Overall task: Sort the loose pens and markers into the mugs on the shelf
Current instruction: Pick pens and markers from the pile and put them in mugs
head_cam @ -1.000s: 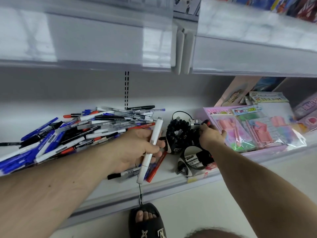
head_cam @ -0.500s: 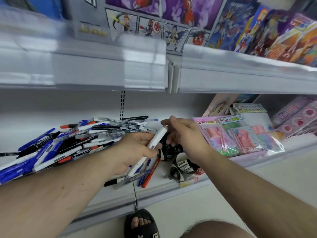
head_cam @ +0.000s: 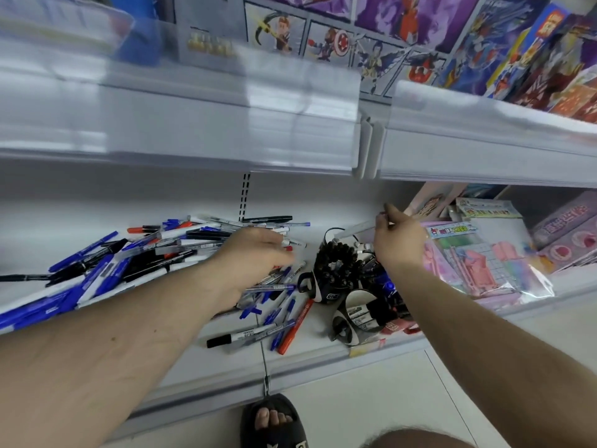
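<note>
Progress: partial. Black mug (head_cam: 336,270) is packed with pens; the near mug (head_cam: 350,321) holds a few markers. Large loose pile (head_cam: 129,257) remains on the shelf (head_cam: 323,354). Right hand (head_cam: 399,242) pinches a white marker (head_cam: 357,228) above the mugs; left hand (head_cam: 255,257) reaches into the pile, fingers relaxed. Print on barrels and mugs is unreadable.

White metal shelf (head_cam: 323,360) with slotted back panel (head_cam: 246,195). Above it, upper shelf (head_cam: 193,137) carries colourful toy boxes (head_cam: 420,37). Below it, pale tiled floor (head_cam: 387,399). Lighting even, bright.
</note>
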Tool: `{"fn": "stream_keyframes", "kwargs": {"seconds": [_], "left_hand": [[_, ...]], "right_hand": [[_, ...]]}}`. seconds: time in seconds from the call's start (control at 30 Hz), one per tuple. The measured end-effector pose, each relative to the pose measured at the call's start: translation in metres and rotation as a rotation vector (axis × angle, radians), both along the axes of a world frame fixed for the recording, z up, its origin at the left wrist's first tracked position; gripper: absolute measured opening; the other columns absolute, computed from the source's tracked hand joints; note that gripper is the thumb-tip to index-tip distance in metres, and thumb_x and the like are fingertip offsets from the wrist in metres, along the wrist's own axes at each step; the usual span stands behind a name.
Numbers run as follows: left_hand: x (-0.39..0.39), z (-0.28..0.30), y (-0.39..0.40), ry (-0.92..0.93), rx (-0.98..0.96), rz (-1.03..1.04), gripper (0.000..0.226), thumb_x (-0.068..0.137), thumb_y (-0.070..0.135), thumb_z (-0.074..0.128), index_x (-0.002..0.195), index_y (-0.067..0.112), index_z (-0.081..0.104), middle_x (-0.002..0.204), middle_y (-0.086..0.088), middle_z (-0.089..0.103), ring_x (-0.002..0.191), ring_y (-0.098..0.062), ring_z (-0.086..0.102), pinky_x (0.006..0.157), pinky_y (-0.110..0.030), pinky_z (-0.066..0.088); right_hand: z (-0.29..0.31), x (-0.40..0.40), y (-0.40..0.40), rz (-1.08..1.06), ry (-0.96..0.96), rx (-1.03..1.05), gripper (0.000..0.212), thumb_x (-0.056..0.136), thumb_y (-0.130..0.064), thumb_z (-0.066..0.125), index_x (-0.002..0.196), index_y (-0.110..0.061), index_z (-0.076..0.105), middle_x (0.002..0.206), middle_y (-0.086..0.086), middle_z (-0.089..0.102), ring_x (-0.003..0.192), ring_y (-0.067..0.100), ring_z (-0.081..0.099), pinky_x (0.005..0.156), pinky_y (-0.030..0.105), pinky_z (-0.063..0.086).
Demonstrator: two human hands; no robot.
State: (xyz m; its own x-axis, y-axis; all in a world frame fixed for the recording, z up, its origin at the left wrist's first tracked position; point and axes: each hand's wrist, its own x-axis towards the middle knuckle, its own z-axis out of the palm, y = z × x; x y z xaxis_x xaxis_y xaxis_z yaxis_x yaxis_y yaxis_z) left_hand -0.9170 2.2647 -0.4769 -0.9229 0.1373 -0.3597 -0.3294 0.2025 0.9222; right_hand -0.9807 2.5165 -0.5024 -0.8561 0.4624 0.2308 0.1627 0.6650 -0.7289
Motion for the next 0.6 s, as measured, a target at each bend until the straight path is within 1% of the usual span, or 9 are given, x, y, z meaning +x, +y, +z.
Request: {"fn": "stream_keyframes", "kwargs": {"seconds": [0.03, 0.1, 0.13, 0.2, 0.3, 0.4, 0.5, 0.53, 0.6], "left_hand": [[-0.002, -0.003, -0.002, -0.007, -0.011, 0.002, 0.039, 0.082, 0.012, 0.074, 0.117, 0.022, 0.063, 0.113, 0.004, 0.065, 0.105, -0.012, 0.058, 0.085, -0.026, 0.039], [-0.006, -0.008, -0.007, -0.024, -0.029, 0.020, 0.033, 0.082, 0.012, 0.074, 0.111, 0.024, 0.064, 0.110, 0.004, 0.067, 0.103, -0.012, 0.059, 0.074, -0.024, 0.040], [-0.008, -0.010, -0.009, -0.038, -0.036, 0.031, 0.032, 0.082, 0.012, 0.074, 0.111, 0.024, 0.065, 0.110, 0.004, 0.067, 0.101, -0.011, 0.060, 0.070, -0.024, 0.040], [-0.012, -0.013, -0.014, -0.066, -0.044, 0.049, 0.029, 0.083, 0.013, 0.074, 0.108, 0.025, 0.066, 0.108, 0.004, 0.068, 0.096, -0.012, 0.062, 0.065, -0.025, 0.041], [-0.015, -0.018, -0.021, -0.081, -0.072, 0.053, 0.025, 0.082, 0.015, 0.074, 0.101, 0.029, 0.066, 0.105, 0.003, 0.069, 0.095, -0.014, 0.064, 0.067, -0.027, 0.044], [-0.015, -0.023, -0.024, -0.085, -0.088, 0.030, 0.024, 0.082, 0.016, 0.075, 0.098, 0.031, 0.066, 0.103, 0.003, 0.070, 0.092, -0.013, 0.063, 0.073, -0.030, 0.049], [-0.014, -0.025, -0.022, -0.093, -0.096, 0.017, 0.024, 0.083, 0.014, 0.074, 0.098, 0.030, 0.066, 0.101, 0.002, 0.069, 0.089, -0.013, 0.063, 0.072, -0.028, 0.049], [-0.014, -0.026, -0.021, -0.101, -0.094, 0.016, 0.024, 0.083, 0.013, 0.074, 0.100, 0.028, 0.066, 0.101, 0.001, 0.070, 0.089, -0.014, 0.063, 0.071, -0.028, 0.049], [-0.014, -0.027, -0.019, -0.113, -0.089, 0.011, 0.026, 0.082, 0.011, 0.074, 0.102, 0.026, 0.067, 0.101, -0.001, 0.070, 0.090, -0.015, 0.064, 0.071, -0.029, 0.049]], "right_hand": [[-0.006, -0.008, 0.002, -0.015, -0.015, 0.041, 0.039, 0.101, -0.023, 0.049, 0.138, -0.015, 0.056, 0.128, 0.010, 0.066, 0.114, 0.027, 0.064, 0.099, 0.038, 0.050], [-0.013, -0.023, 0.006, -0.057, -0.030, 0.088, 0.039, 0.102, -0.024, 0.046, 0.139, -0.017, 0.057, 0.130, 0.010, 0.065, 0.114, 0.031, 0.063, 0.096, 0.036, 0.051], [-0.014, -0.031, 0.007, -0.076, -0.027, 0.093, 0.039, 0.102, -0.025, 0.046, 0.138, -0.017, 0.057, 0.130, 0.009, 0.065, 0.114, 0.031, 0.062, 0.096, 0.036, 0.051], [-0.018, -0.044, 0.008, -0.100, -0.005, 0.088, 0.038, 0.102, -0.025, 0.045, 0.137, -0.017, 0.059, 0.131, 0.009, 0.065, 0.115, 0.031, 0.062, 0.098, 0.036, 0.049], [-0.026, -0.055, 0.007, -0.110, -0.006, 0.123, 0.037, 0.101, -0.023, 0.045, 0.134, -0.016, 0.061, 0.127, 0.013, 0.066, 0.115, 0.034, 0.060, 0.095, 0.033, 0.047], [-0.045, -0.060, 0.008, -0.021, -0.173, 0.211, 0.038, 0.101, -0.022, 0.044, 0.136, -0.018, 0.059, 0.129, 0.014, 0.064, 0.118, 0.036, 0.059, 0.097, 0.035, 0.045], [-0.060, -0.061, 0.009, 0.042, -0.313, 0.269, 0.039, 0.102, -0.022, 0.044, 0.138, -0.018, 0.057, 0.131, 0.015, 0.063, 0.120, 0.036, 0.057, 0.098, 0.036, 0.045], [-0.064, -0.061, 0.009, 0.063, -0.345, 0.297, 0.038, 0.102, -0.022, 0.044, 0.136, -0.018, 0.058, 0.128, 0.016, 0.064, 0.117, 0.036, 0.059, 0.096, 0.037, 0.046], [-0.070, -0.061, 0.009, 0.114, -0.440, 0.378, 0.034, 0.101, -0.024, 0.043, 0.126, -0.017, 0.065, 0.115, 0.017, 0.068, 0.105, 0.036, 0.062, 0.089, 0.038, 0.050]]}}
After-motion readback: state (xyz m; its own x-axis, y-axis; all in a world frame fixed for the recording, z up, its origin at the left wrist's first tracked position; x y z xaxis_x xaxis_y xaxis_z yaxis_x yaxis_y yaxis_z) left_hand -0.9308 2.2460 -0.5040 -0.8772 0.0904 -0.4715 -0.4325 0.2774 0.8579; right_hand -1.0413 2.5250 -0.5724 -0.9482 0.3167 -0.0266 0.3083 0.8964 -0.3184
